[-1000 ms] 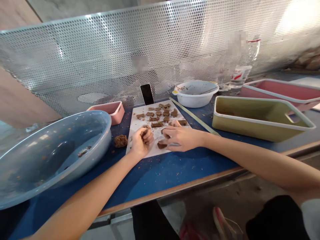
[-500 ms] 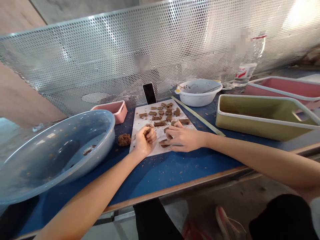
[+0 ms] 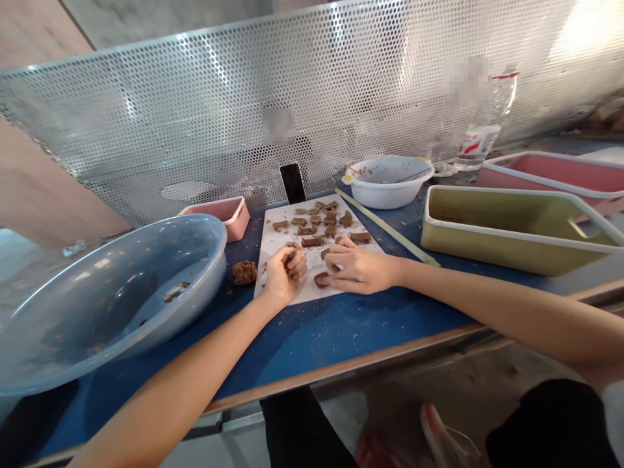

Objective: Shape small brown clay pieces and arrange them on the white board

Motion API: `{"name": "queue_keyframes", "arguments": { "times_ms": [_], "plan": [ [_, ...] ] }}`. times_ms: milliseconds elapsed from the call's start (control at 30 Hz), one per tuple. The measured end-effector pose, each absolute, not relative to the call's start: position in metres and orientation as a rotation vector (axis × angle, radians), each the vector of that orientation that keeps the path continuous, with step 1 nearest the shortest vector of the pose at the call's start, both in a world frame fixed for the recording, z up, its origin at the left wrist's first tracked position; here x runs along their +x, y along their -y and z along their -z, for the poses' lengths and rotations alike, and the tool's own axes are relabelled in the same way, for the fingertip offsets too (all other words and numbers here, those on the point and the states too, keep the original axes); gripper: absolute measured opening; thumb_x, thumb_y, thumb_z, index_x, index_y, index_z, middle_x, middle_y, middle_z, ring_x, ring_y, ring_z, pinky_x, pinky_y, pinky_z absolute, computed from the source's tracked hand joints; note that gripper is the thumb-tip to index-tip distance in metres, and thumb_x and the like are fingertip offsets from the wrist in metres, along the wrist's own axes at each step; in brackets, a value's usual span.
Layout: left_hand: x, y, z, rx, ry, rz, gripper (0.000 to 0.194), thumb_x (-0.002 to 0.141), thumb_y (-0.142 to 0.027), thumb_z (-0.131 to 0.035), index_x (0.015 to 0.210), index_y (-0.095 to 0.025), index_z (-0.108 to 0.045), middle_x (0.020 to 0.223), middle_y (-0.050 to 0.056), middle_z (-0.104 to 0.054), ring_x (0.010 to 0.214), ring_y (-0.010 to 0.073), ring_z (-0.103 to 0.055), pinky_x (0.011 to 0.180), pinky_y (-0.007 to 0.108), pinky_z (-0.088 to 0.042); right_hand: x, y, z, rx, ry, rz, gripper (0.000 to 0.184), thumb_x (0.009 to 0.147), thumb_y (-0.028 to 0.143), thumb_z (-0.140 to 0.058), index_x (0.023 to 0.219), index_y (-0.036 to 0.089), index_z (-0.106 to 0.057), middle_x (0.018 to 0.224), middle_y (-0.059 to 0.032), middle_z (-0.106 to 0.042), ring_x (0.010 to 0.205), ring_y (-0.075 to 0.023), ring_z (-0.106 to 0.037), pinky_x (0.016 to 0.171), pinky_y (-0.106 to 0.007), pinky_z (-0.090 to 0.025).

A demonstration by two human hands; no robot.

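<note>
My left hand (image 3: 286,274) is curled closed at the near left of a white board (image 3: 273,234). A bit of brown shows at the top of its fingers, but what it holds is mostly hidden. My right hand (image 3: 358,265) rests over the board with bent fingers. Its thumb and fingertips grip the right edge of a flat brown clay piece (image 3: 322,280) lying near the board's front. Several small shaped clay pieces (image 3: 312,241) and crumbs lie farther back on the board. A rough brown clay lump (image 3: 244,273) sits on the blue table left of my left hand.
A large blue basin (image 3: 205,286) stands left, with a pink box (image 3: 238,218) behind it. A phone (image 3: 292,183) leans at the back. Right are a yellowish strip (image 3: 390,229), white basin (image 3: 390,194), green bin (image 3: 507,244), pink bin (image 3: 550,182) and bottle (image 3: 480,140).
My right hand's fingers have drawn slightly right and in, so more of the flat clay piece shows. My left hand stays closed in nearly the same place.
</note>
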State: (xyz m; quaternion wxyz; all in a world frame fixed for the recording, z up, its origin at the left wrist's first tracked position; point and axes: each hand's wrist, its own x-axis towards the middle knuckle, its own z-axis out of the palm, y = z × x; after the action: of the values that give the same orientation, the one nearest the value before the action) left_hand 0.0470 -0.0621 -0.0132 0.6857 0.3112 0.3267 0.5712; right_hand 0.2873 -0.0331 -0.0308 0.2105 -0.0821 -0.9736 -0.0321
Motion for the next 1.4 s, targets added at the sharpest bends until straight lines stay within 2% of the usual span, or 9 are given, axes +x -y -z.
{"name": "queue_keyframes", "arguments": {
  "times_ms": [100, 233, 400, 567, 833, 933, 1100, 1267, 1400],
  "plan": [
    [0.046, 0.062, 0.014, 0.687, -0.734, -1.28, 0.004, 0.083, -0.015, -0.063, 0.079, -0.018, -0.063, 0.051, -0.01, -0.026, 0.042, 0.0084, -0.018, 0.043, 0.023, -0.017, 0.287, 0.034, 0.031, -0.277, 2.741, 0.048, 0.046, 0.124, 0.042, -0.044, 0.124, 0.02, -0.084, 0.111, -0.0107, -0.062, 0.106, -0.025, -0.05, 0.092, -0.041, -0.03],
    [0.046, 0.062, 0.014, 0.679, -0.727, -1.276, 0.004, 0.083, -0.015, -0.063, 0.08, -0.018, -0.063, 0.051, -0.01, -0.025, 0.042, 0.0083, -0.019, 0.043, 0.023, -0.016, 0.286, 0.035, 0.03, -0.361, 2.673, -0.062, 0.056, 0.124, 0.041, -0.044, 0.091, 0.016, -0.082, 0.104, -0.0097, -0.061, 0.102, -0.0231, -0.051, 0.093, -0.041, -0.032],
    [0.047, 0.062, 0.014, 0.658, -0.725, -1.276, 0.006, 0.083, -0.015, -0.064, 0.079, -0.019, -0.061, 0.052, -0.01, -0.024, 0.042, 0.0081, -0.019, 0.044, 0.023, -0.016, 0.285, 0.035, 0.031, -0.28, 2.722, -0.028, 0.046, 0.124, 0.044, -0.046, 0.12, 0.02, -0.085, 0.108, -0.0096, -0.064, 0.104, -0.0239, -0.052, 0.091, -0.041, -0.028],
    [0.047, 0.062, 0.015, 0.654, -0.712, -1.273, 0.008, 0.082, -0.013, -0.065, 0.081, -0.019, -0.06, 0.053, -0.011, -0.023, 0.043, 0.0085, -0.017, 0.043, 0.023, -0.015, 0.284, 0.035, 0.035, -0.326, 2.668, 0.008, 0.058, 0.124, 0.043, -0.042, 0.09, 0.017, -0.082, 0.093, -0.0063, -0.061, 0.095, -0.0213, -0.052, 0.09, -0.042, -0.025],
    [0.047, 0.063, 0.014, 0.677, -0.732, -1.275, 0.005, 0.082, -0.013, -0.063, 0.08, -0.018, -0.061, 0.052, -0.01, -0.026, 0.043, 0.008, -0.018, 0.043, 0.023, -0.015, 0.283, 0.037, 0.035, -0.272, 2.624, 0.091, 0.051, 0.124, 0.039, -0.044, 0.098, 0.018, -0.083, 0.092, -0.0056, -0.062, 0.093, -0.0204, -0.053, 0.089, -0.041, -0.026],
    [0.047, 0.064, 0.013, 0.667, -0.731, -1.282, 0.006, 0.082, -0.012, -0.064, 0.081, -0.018, -0.061, 0.052, -0.01, -0.025, 0.043, 0.0079, -0.018, 0.043, 0.023, -0.016, 0.283, 0.037, 0.034, -0.187, 2.676, 0.08, 0.042, 0.123, 0.044, -0.048, 0.125, 0.019, -0.082, 0.098, -0.0063, -0.066, 0.097, -0.0219, -0.055, 0.09, -0.041, -0.027],
    [0.047, 0.063, 0.016, 0.693, -0.726, -1.277, 0.006, 0.083, -0.014, -0.063, 0.081, -0.019, -0.061, 0.053, -0.01, -0.025, 0.044, 0.0092, -0.016, 0.044, 0.023, -0.016, 0.284, 0.036, 0.033, -0.329, 2.647, 0.114, 0.051, 0.123, 0.041, -0.045, 0.098, 0.019, -0.085, 0.095, -0.0069, -0.065, 0.095, -0.0219, -0.055, 0.089, -0.042, -0.024],
    [0.053, 0.069, 0.017, 0.927, -0.862, -1.271, 0.01, 0.085, -0.013, -0.068, 0.079, -0.02, -0.064, 0.053, -0.01, -0.03, 0.046, 0.0092, -0.018, 0.048, 0.022, -0.016, 0.288, 0.035, 0.027, -0.227, 2.718, -0.162, 0.046, 0.121, 0.047, -0.049, 0.15, 0.021, -0.073, 0.108, -0.0076, -0.069, 0.101, -0.0227, -0.059, 0.095, -0.041, -0.029],
    [0.051, 0.077, -0.009, 1.572, -1.049, -1.124, 0.012, 0.087, -0.009, -0.078, 0.081, -0.02, -0.075, 0.065, 0.0, -0.058, 0.06, 0.0143, -0.042, 0.059, 0.023, -0.023, 0.294, 0.033, 0.018, -0.393, 2.607, -0.303, 0.05, 0.124, 0.047, -0.038, 0.149, 0.02, -0.072, 0.115, -0.0095, -0.073, 0.104, -0.0231, -0.061, 0.097, -0.041, -0.029]
  ]
}}
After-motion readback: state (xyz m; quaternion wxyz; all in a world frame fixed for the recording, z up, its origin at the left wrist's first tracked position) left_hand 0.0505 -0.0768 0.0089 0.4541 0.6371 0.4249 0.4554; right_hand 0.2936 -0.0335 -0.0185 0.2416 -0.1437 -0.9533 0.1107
